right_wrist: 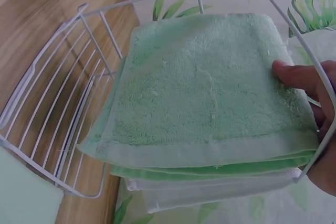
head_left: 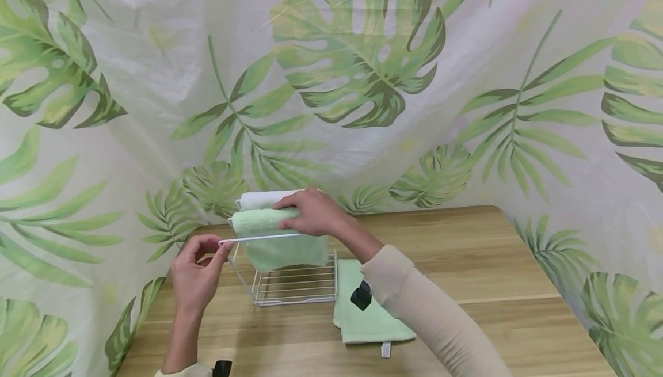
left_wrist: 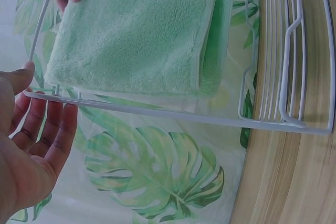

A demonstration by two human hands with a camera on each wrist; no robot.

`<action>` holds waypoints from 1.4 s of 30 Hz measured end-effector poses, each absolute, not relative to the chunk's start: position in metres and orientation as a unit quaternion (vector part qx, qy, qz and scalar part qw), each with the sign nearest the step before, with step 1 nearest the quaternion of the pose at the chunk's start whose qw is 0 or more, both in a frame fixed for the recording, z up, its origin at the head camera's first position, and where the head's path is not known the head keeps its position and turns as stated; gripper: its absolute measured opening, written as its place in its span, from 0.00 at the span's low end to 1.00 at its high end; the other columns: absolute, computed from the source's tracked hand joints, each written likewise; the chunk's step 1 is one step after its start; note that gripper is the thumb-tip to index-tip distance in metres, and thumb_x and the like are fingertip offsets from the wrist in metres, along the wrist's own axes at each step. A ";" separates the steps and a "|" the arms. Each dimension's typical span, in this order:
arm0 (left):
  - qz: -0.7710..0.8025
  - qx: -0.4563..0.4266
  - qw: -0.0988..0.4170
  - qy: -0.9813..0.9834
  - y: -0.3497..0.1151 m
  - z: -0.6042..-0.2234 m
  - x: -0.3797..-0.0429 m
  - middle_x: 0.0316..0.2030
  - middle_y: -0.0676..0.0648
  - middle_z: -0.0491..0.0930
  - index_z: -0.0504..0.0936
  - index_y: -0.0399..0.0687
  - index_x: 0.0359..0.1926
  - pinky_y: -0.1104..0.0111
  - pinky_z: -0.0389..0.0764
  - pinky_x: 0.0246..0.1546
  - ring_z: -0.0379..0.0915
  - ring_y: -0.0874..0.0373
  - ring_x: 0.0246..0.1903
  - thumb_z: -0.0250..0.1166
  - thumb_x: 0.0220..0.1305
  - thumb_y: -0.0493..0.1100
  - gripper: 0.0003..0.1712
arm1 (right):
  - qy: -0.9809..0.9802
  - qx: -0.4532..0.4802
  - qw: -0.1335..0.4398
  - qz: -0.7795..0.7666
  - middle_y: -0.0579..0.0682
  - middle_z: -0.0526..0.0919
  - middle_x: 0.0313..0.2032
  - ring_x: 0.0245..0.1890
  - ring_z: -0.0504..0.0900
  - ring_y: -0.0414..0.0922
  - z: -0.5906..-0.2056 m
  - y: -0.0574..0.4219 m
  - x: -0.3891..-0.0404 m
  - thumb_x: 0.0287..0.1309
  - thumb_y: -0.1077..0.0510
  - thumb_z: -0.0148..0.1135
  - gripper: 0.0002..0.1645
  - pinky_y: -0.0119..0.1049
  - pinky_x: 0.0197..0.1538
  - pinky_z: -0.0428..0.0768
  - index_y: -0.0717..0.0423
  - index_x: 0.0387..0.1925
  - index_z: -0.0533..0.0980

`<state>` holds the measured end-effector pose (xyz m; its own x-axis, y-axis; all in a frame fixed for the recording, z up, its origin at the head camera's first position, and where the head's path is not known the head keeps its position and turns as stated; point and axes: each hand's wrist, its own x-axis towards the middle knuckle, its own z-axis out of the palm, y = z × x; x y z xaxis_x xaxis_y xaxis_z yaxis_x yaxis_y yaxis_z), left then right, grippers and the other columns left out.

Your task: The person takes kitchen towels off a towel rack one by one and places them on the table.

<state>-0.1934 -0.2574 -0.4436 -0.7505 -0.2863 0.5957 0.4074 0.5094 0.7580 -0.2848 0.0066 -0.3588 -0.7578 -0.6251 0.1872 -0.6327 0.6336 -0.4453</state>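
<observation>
A white wire rack (head_left: pixel 269 237) stands on the table, its top bars raised over a slatted base. My left hand (head_left: pixel 194 279) pinches the near left corner of its top between thumb and fingers. A light green towel (head_left: pixel 285 253) hangs folded over a middle bar, its fuzzy face filling much of the right wrist view. On its top fold is my right hand (head_left: pixel 313 213), pinching it with the thumb (right_wrist: pixel 294 75) in front and fingers behind. Behind it a white towel (head_left: pixel 258 200) drapes over the far bar.
Another light green towel (head_left: pixel 370 322), folded flat with a small white tag (head_left: pixel 385 350), lies right of the rack on the wooden table (head_left: pixel 481 273). A leaf-print curtain (head_left: pixel 357 152) hangs close behind the table.
</observation>
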 end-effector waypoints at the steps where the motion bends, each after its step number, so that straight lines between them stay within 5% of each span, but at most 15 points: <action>1: -0.493 -0.037 0.351 -0.795 -0.257 -0.444 -0.193 0.33 0.66 0.81 0.85 0.33 0.41 0.87 0.83 0.31 0.80 0.74 0.32 0.77 0.62 0.28 0.10 | -0.905 0.344 0.010 0.249 0.41 0.89 0.61 0.54 0.89 0.41 -0.359 0.006 -0.285 0.71 0.44 0.71 0.23 0.38 0.56 0.86 0.37 0.65 0.84; 4: -0.494 -0.035 0.348 -0.796 -0.257 -0.444 -0.193 0.33 0.65 0.81 0.86 0.33 0.41 0.86 0.83 0.32 0.80 0.74 0.32 0.77 0.62 0.29 0.09 | -0.905 0.338 0.020 0.259 0.42 0.91 0.56 0.33 0.84 0.37 -0.360 0.006 -0.283 0.71 0.45 0.71 0.20 0.32 0.39 0.81 0.35 0.62 0.85; 7: -0.496 -0.034 0.347 -0.795 -0.256 -0.444 -0.192 0.32 0.65 0.82 0.86 0.34 0.41 0.86 0.84 0.33 0.81 0.73 0.32 0.77 0.63 0.30 0.09 | -0.900 0.337 0.027 0.275 0.45 0.94 0.41 0.18 0.63 0.36 -0.362 0.006 -0.283 0.70 0.47 0.72 0.19 0.30 0.26 0.67 0.36 0.61 0.87; 12: -0.494 -0.034 0.348 -0.796 -0.256 -0.444 -0.192 0.33 0.64 0.81 0.86 0.34 0.41 0.87 0.83 0.33 0.80 0.74 0.32 0.78 0.62 0.29 0.09 | -0.890 0.341 0.044 0.299 0.47 0.84 0.22 0.16 0.53 0.34 -0.363 0.007 -0.282 0.69 0.49 0.74 0.17 0.29 0.22 0.59 0.38 0.58 0.88; 20: -0.497 -0.029 0.348 -0.794 -0.255 -0.445 -0.193 0.32 0.63 0.81 0.86 0.34 0.41 0.86 0.83 0.31 0.80 0.74 0.31 0.78 0.61 0.29 0.10 | -0.876 0.352 0.088 0.318 0.45 0.94 0.45 0.16 0.55 0.33 -0.365 0.006 -0.282 0.68 0.52 0.75 0.14 0.28 0.23 0.59 0.41 0.53 0.90; 27: -0.504 -0.022 0.344 -0.792 -0.256 -0.445 -0.194 0.32 0.64 0.81 0.86 0.33 0.41 0.86 0.84 0.31 0.80 0.74 0.31 0.78 0.61 0.29 0.10 | -0.869 0.354 0.122 0.322 0.50 0.84 0.18 0.15 0.51 0.33 -0.354 0.007 -0.283 0.69 0.52 0.73 0.14 0.27 0.23 0.57 0.43 0.55 0.90; 35: -0.505 -0.027 0.351 -0.788 -0.257 -0.444 -0.194 0.32 0.65 0.81 0.86 0.34 0.41 0.86 0.83 0.30 0.80 0.74 0.31 0.78 0.62 0.29 0.10 | -0.858 0.365 0.157 0.326 0.45 0.94 0.46 0.22 0.62 0.31 -0.323 0.011 -0.287 0.68 0.53 0.74 0.14 0.26 0.32 0.67 0.43 0.53 0.90; 42: -0.512 -0.033 0.350 -0.784 -0.258 -0.443 -0.193 0.32 0.64 0.82 0.86 0.34 0.41 0.86 0.83 0.30 0.81 0.74 0.31 0.77 0.62 0.29 0.09 | -0.838 0.370 0.169 0.365 0.46 0.93 0.50 0.25 0.67 0.31 -0.293 0.014 -0.286 0.68 0.56 0.74 0.13 0.24 0.38 0.71 0.47 0.52 0.91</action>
<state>-0.1934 -0.2577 -0.4425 -0.7528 -0.3068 0.5823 0.4099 0.4737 0.7795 -0.2859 0.0135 -0.2929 -0.6690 -0.4963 0.5532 -0.7431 0.4600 -0.4860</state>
